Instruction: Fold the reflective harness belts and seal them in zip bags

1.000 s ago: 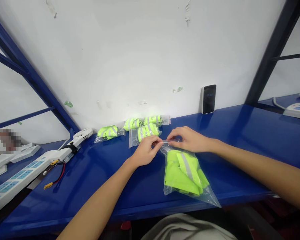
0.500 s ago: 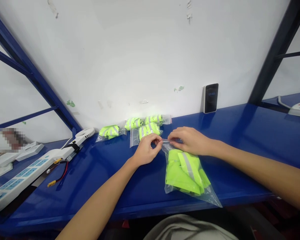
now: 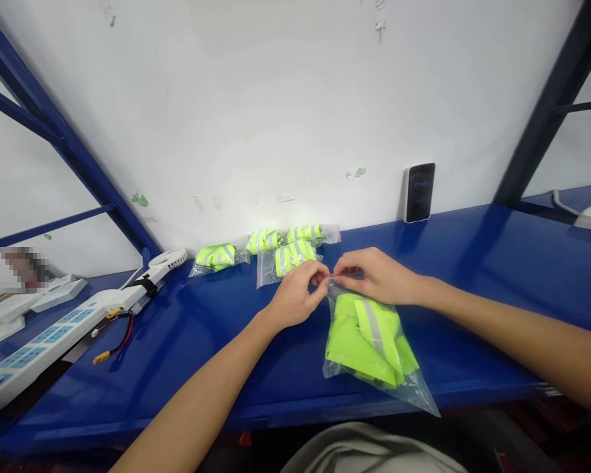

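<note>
A clear plastic bag [image 3: 416,393] holding a folded neon-yellow vest [image 3: 367,338] with a grey stripe lies near the table's front edge. My left hand [image 3: 300,293] pinches the left end of the bag's top edge. Close beside it, my right hand [image 3: 374,277] is closed on the same top edge, fingertips nearly meeting those of my left hand. Behind my hands, several bagged neon-yellow bundles rest near the wall, one [image 3: 217,256] apart on the left and another [image 3: 294,256] just behind my left hand.
The blue table [image 3: 187,348] meets a white wall. A black-screened device [image 3: 418,192] leans there on the right. At left are a white power strip [image 3: 54,335], a small white fan [image 3: 168,258] and a red-black cable with yellow connectors [image 3: 123,338]. Blue frame posts stand at both sides.
My left hand has shifted right along the bag's top edge, closer to my right hand. The bag and its vest stay in about the same place, and the view has moved slightly.
</note>
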Tool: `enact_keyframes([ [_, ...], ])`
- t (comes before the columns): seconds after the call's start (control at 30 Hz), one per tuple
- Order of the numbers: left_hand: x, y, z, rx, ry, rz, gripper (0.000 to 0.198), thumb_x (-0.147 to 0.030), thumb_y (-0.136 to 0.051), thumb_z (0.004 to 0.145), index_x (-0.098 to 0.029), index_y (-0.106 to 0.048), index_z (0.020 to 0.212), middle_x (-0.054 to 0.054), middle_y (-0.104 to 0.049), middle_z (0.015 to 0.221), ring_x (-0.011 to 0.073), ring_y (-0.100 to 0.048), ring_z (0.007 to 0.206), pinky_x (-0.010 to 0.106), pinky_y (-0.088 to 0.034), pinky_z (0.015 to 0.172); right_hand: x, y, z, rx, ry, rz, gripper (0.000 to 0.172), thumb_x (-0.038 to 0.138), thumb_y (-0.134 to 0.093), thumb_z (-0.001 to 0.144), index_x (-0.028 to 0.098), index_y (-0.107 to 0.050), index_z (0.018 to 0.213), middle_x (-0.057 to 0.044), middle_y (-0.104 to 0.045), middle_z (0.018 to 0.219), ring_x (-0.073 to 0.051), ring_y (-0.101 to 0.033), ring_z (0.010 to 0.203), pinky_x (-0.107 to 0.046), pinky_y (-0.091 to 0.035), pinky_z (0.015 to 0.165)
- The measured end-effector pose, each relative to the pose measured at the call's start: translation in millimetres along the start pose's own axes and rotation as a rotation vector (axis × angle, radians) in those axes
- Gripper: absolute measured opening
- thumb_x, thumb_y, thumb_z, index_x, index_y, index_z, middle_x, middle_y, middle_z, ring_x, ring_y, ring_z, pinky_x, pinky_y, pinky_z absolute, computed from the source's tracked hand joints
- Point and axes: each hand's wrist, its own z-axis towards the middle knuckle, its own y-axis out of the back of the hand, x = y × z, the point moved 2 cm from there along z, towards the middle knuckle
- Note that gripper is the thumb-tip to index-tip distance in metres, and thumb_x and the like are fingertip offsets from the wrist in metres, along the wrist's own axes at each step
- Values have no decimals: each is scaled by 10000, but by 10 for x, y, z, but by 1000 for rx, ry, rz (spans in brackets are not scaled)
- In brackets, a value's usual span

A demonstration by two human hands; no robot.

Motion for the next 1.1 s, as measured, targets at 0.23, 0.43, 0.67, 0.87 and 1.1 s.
enact_keyframes([
  [0.23,-12,-13,15,-4,0,50,110,-261,-482,927,-192,-565,908,30,-583,834,156,-552,754,289,-441,719,10,-26,-7,-33,38,-120,144,254,-531,897,199,-656,851,-26,-641,809,-150,-554,694,-253,-358,626],
  [0.43,-22,-16,18,-17,13,83,79,-243,-506,909,-194,-566,892,23,-585,803,164,-553,745,294,-431,709,35,-42,3,-37,32,-104,132,235,-542,880,192,-655,828,-23,-627,783,-149,-550,689,-250,-356,634],
  [0.67,-22,28,41,60,-47,158,178,-286,-425,965,-195,-573,929,44,-601,834,180,-549,777,309,-417,727,1,-27,28,-67,6,-48,105,238,-591,836,186,-679,812,-27,-663,793,-151,-577,697,-252,-380,632],
  [0.87,61,118,118,149,-129,236,222,-294,-386,979,-194,-565,893,63,-606,856,201,-541,817,326,-408,745,-90,28,69,-35,-145,91,129,289,-659,773,182,-732,776,-25,-714,733,-169,-629,670,-259,-414,597],
  [1.1,183,298,122,141,-123,297,200,-272,-379,983,-192,-528,875,54,-592,853,195,-538,814,318,-410,742,-225,124,74,-43,-199,109,148,283,-652,758,176,-754,758,-16,-699,671,-149,-588,618,-262,-412,573],
])
